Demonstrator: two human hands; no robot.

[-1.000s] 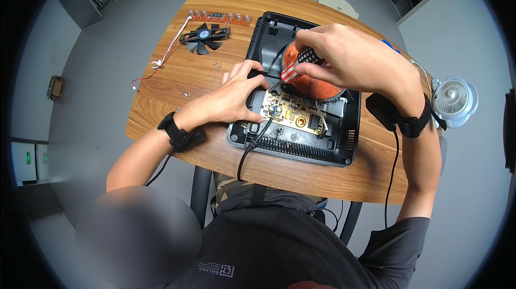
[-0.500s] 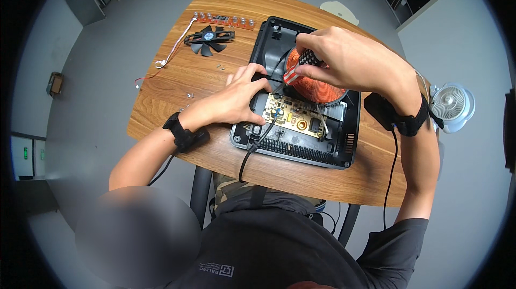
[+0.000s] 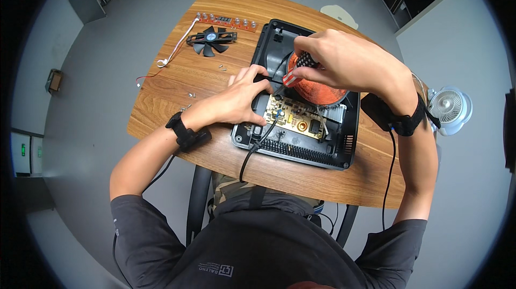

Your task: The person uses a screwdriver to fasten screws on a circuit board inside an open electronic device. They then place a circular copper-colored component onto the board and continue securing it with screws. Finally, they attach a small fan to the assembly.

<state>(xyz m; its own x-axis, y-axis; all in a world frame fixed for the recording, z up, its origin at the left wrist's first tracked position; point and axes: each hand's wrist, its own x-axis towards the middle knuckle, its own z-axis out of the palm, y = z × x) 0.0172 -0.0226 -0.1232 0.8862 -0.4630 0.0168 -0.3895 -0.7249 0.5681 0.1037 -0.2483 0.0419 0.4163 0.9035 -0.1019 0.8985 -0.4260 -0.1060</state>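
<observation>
An opened black appliance housing [image 3: 258,69] sits on the table, with a copper-coloured coil [image 3: 321,91] in its upper right part. Below the coil lies a tan circuit board [image 3: 285,120] with small components. My right hand [image 3: 349,60] is closed around a screwdriver [image 3: 291,78], its handle red, white and dotted black. The screwdriver points down beside the coil's left edge, toward the board's upper edge; its tip is hard to make out. My left hand [image 3: 239,98] rests at the housing's left side, thumb and fingers spread apart near the board's left end.
Left of the housing lie a black fan [image 3: 211,40], a red display board [image 3: 226,22] with a white cable [image 3: 180,41], and several loose screws [image 3: 222,67]. A black power cord [image 3: 248,161] hangs over the front table edge [image 3: 301,189]. A white fan [image 3: 450,107] stands at the right.
The view has shifted slightly. The screwdriver stays in my right hand beside the coil, that hand turned very slightly. My left hand keeps its place.
</observation>
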